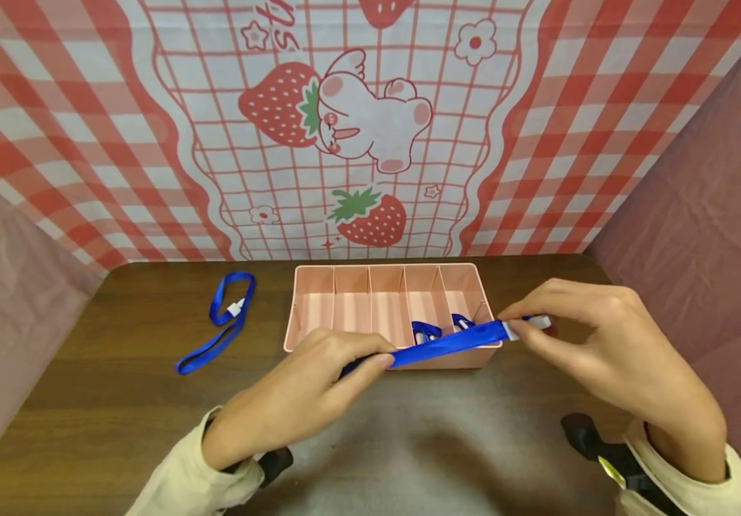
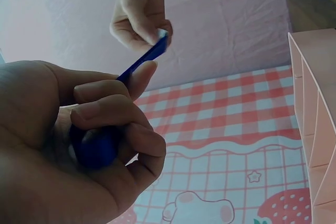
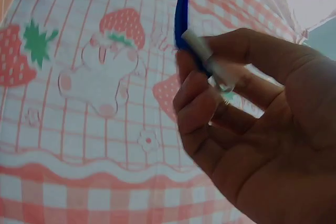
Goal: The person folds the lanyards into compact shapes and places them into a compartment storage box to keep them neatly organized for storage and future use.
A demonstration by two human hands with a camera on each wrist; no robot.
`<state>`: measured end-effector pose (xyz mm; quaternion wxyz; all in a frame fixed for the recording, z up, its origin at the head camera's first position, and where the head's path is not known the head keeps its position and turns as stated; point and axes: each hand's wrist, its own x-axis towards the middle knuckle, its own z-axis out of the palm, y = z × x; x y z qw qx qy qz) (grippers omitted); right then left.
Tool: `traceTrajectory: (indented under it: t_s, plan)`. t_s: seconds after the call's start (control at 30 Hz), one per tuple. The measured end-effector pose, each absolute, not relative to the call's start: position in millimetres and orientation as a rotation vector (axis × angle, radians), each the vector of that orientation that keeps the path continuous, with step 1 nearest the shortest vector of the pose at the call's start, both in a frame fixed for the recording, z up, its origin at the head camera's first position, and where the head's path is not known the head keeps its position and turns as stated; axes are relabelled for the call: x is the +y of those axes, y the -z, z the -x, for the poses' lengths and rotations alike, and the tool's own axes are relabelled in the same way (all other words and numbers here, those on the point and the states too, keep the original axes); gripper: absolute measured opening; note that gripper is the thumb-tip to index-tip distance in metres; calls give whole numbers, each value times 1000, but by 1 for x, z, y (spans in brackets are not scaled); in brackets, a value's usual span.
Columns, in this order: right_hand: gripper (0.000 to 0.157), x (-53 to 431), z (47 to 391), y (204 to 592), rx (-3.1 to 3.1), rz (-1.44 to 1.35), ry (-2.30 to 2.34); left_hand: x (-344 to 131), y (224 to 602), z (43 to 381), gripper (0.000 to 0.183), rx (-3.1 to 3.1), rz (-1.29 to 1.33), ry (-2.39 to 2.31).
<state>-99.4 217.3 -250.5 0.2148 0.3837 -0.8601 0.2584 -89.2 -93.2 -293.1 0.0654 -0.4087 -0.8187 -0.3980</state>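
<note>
A blue lanyard (image 1: 444,345) is stretched between my two hands above the front edge of a pink box. My left hand (image 1: 306,383) pinches the strap between thumb and index finger. In the left wrist view, more of the blue strap (image 2: 97,150) lies gathered inside that hand's curled fingers. At the other end, my right hand (image 1: 609,351) grips the lanyard by its white clip (image 3: 198,43), thumb and fingertips closed on it. The pink box (image 1: 454,360) has several compartments; blue lanyards (image 1: 426,330) lie in the two rightmost ones, partly hidden by the stretched strap.
Another blue lanyard (image 1: 212,349) with a white fitting lies looped on the brown table (image 1: 87,401), left of the box. Behind the table hangs a red-checked strawberry cloth (image 1: 370,208), with plain pink cloth (image 1: 699,193) at the sides.
</note>
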Motion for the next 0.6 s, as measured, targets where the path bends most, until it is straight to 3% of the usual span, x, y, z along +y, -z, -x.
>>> traceTrajectory:
  t_s: [0.1, 0.2, 0.6]
  plan:
    - [19, 219, 99, 251, -2422, -977, -665, -94, 292, 89, 16, -2481, 1233, 1195]
    - [33, 219, 99, 251, -2437, -956, -655, -94, 292, 89, 17, -2487, 1240, 1183]
    - [34, 223, 98, 250, -2445, -879, -638, -106, 282, 87, 18, -2523, 1257, 1292]
